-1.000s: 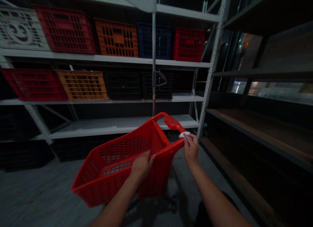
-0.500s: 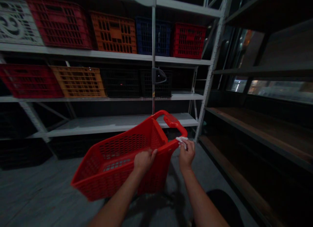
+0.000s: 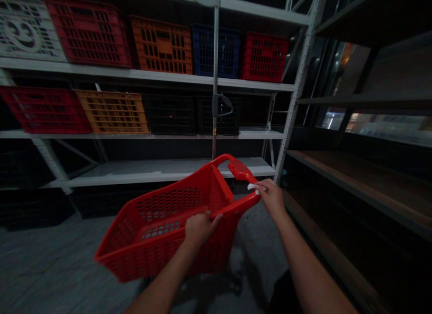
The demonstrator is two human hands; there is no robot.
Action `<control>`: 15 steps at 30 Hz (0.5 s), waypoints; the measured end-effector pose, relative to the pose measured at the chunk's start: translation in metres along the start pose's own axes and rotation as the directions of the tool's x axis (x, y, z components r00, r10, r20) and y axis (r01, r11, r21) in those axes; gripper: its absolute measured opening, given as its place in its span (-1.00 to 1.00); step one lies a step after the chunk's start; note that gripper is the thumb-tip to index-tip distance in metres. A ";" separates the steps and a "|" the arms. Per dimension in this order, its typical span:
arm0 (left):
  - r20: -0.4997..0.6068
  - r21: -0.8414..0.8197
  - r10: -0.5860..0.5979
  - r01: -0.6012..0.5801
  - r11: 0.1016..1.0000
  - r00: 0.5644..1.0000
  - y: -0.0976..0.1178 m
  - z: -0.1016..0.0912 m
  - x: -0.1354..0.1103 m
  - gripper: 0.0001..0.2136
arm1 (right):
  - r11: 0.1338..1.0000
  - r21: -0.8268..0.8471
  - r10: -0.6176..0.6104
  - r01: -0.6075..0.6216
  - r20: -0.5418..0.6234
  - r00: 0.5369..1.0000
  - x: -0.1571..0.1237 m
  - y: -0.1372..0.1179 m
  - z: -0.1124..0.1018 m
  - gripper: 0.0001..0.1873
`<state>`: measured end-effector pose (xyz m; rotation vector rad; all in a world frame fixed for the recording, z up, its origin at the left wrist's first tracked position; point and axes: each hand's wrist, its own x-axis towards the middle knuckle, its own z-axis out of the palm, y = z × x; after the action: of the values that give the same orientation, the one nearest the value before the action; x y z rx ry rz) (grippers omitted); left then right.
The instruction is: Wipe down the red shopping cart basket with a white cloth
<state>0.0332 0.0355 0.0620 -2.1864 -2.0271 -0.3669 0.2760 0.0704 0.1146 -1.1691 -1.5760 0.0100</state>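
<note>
Right grip (image 3: 270,194) over white cloth (image 3: 251,186)

A shopping cart (image 3: 219,244) stands at lower centre, before a storage rack (image 3: 162,170) holding crates (image 3: 164,46) at upper left and centre. Shelving (image 3: 364,172) fills the right side.

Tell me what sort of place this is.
Probably a storeroom, perhaps a shop's: white metal shelving holds rows of slatted plastic crates, such as the rectangular orange plastic crate, and a red plastic shopping cart stands before it.
</note>
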 end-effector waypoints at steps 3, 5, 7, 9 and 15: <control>0.000 -0.013 -0.003 0.003 1.000 1.000 -0.001 -0.001 -0.006 -0.34 | 0.967 -0.190 -0.064 0.171 0.467 0.882 0.046 0.000 -0.002 -0.84; 0.008 -0.028 0.000 0.000 1.000 1.000 -0.001 -0.001 -0.009 -0.34 | 0.939 -0.228 -0.072 0.259 0.604 0.794 0.069 -0.005 0.007 -0.85; 0.023 -0.042 -0.007 0.008 0.999 1.000 0.000 -0.001 -0.009 -0.34 | 0.924 -0.246 -0.049 0.294 0.685 0.727 0.082 -0.011 0.017 -0.85; 0.041 -0.052 -0.026 0.029 0.998 0.999 0.001 -0.002 -0.008 -0.34 | 0.903 -0.259 -0.003 0.344 0.794 0.608 0.088 -0.014 0.020 -0.85; 0.082 -0.073 -0.051 0.057 0.996 0.995 0.003 -0.003 -0.003 -0.36 | 0.871 -0.232 0.109 0.433 0.951 0.290 0.092 -0.011 0.007 -0.83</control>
<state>0.0354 0.0319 0.0648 -2.2272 -2.1525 -0.3730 0.2738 0.1301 0.1859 -1.4442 -2.9519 0.2669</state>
